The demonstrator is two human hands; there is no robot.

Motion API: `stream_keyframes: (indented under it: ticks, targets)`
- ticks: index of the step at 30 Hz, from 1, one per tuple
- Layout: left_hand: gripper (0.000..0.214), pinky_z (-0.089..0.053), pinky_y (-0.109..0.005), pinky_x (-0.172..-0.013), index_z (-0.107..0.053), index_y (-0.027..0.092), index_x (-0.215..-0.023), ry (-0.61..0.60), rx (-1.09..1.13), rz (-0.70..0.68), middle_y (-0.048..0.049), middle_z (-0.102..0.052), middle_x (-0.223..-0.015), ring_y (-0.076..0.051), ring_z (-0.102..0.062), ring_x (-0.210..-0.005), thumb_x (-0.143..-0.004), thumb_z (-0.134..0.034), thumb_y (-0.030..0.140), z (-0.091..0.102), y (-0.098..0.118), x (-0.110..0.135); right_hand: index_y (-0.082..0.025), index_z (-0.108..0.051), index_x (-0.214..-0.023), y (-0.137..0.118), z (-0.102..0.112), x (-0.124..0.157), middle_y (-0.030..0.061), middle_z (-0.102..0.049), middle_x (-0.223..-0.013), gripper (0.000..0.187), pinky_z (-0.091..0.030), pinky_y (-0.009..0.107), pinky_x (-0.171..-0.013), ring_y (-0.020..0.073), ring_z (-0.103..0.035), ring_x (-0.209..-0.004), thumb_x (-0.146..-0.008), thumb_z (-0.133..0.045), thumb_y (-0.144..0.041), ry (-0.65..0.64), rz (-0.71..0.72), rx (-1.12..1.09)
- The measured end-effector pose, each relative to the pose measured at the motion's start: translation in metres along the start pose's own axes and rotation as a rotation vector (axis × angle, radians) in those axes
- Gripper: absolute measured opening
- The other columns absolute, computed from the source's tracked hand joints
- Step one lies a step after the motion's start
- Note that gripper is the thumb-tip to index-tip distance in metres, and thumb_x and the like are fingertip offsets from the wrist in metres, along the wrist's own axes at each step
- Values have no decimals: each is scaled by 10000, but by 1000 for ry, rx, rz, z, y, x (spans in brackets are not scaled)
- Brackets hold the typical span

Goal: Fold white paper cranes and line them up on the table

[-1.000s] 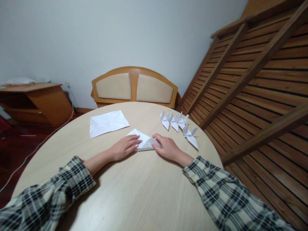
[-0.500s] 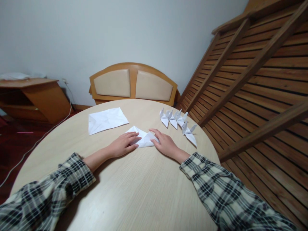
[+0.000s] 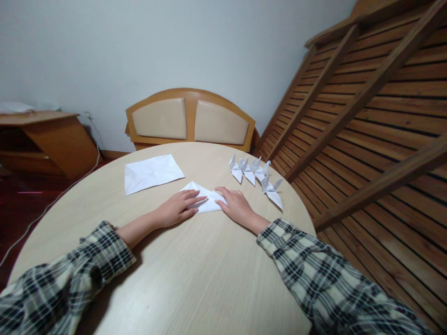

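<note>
A sheet of white paper point(image 3: 206, 204), folded into a low triangle, lies on the table between my hands. My left hand point(image 3: 177, 207) rests flat over its left part, fingers stretched out and apart. At the right corner, my right hand point(image 3: 237, 207) grips the paper, with the thumb on the near side and the fingers curved over the far side. Part of the paper is hidden under both hands. Beyond my right hand stand several white origami cranes point(image 3: 271, 191), most of them in a close row.
A creased white sheet point(image 3: 153, 174) lies at the back left of the round table point(image 3: 195, 279). Behind the table stands a padded wooden headboard point(image 3: 190, 116). Slatted wooden panels point(image 3: 366, 139) lean on the right. A wooden desk point(image 3: 52, 139) and a cable are at the left.
My left fingers have slid slightly right across the paper. The flap by my right hand looks flatter. The whole view has shifted a little; cranes and loose sheet stay in place.
</note>
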State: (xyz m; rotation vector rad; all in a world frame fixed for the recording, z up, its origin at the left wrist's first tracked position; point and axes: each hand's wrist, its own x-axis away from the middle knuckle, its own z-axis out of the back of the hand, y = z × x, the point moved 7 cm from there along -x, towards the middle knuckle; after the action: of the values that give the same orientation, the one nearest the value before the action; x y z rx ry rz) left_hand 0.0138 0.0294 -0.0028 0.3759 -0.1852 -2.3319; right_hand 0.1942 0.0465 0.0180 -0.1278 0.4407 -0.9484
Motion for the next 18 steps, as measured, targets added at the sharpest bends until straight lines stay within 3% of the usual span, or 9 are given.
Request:
stream_keyframes:
  ticks: [6,18]
  targets:
    - [422,-286,-532,-1173,-566,341,-1391,-15,-31,-14,-65,-434,-1550,-301,-394,-1410,-1038,-352,424,0,3,-1,-206,-577,-1235,1,-2,-1,70,-714,-1139,300,-382,354,-893,240,-651,-1033,-958,-583,-321,-16,-26,48]
    - [444,-286,-522,-1170,-546,336,-1412,-43,-77,7,-58,-435,-1551,-302,-383,-1414,-1039,-324,430,-1,4,-1,-231,-672,-1084,2,-1,-1,31,-742,-1053,206,-326,329,-788,214,-649,-977,-984,-542,-355,-34,-5,110]
